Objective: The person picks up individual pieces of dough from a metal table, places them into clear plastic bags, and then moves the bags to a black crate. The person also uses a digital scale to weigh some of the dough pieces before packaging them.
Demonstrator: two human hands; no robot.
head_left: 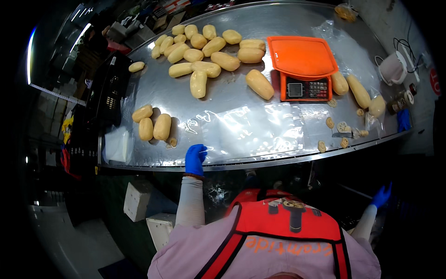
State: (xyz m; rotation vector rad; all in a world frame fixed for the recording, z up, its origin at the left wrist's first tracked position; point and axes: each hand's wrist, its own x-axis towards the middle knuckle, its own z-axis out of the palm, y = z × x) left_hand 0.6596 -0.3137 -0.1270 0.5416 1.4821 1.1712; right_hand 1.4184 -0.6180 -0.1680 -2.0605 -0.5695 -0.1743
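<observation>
The left hand (pixel 195 159) curls beside clear plastic bags (pixel 260 132) near lotus root segments (pixel 162 127), any grip unclear, while the right hand (pixel 381 196) extends loosely parted fingers, visibly holding nothing.

The blue-gloved left hand (pixel 195 159) is just beside clear plastic sheeting (pixel 260 132)

Worktop (pixel 153 88) was shiny metal. Pale yellow roots (pixel 214 45) lay bunched toward far left; three more roots (pixel 162 127) sat grouped nearer front. Orange scale (pixel 304 56) stood right of bunch. Clear plastic (pixel 255 132) lay flat along front; cut slices (pixel 330 122) scattered front right. Whitish sheets (pixel 117 145) lay at left front corner.
</observation>
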